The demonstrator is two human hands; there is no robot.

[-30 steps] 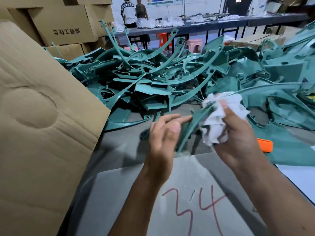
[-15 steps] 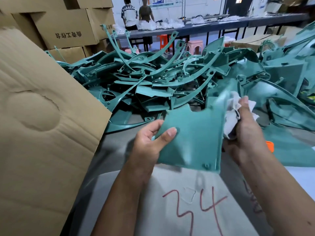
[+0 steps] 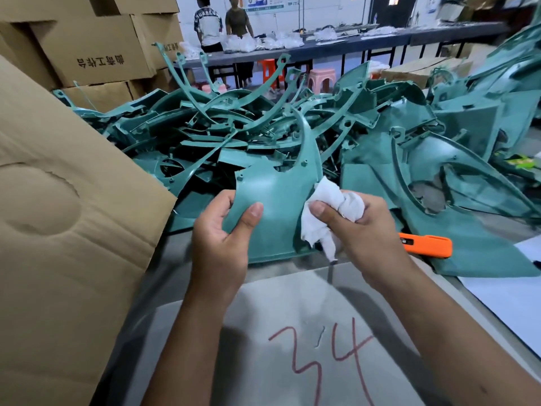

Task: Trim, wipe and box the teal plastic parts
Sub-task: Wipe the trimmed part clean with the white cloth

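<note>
My left hand [image 3: 225, 230] grips the left edge of a flat teal plastic part [image 3: 278, 200] with a long curved arm rising from it, thumb on its face. My right hand [image 3: 360, 230] holds a crumpled white cloth [image 3: 325, 212] pressed against the part's right side. The part stands upright just above the grey table [image 3: 292, 303]. Behind it lies a big pile of teal plastic parts [image 3: 234, 130].
A large cardboard box flap [image 3: 67, 230] fills the left. An orange utility knife [image 3: 427, 246] lies on the table right of my right hand. Stacked cartons [image 3: 96, 54] stand at the back left. Two people stand at a far table [image 3: 322, 51].
The teal part has been turned so its broad face and curved arm stand upright. My right hand with the cloth has come down onto the part's right side.
</note>
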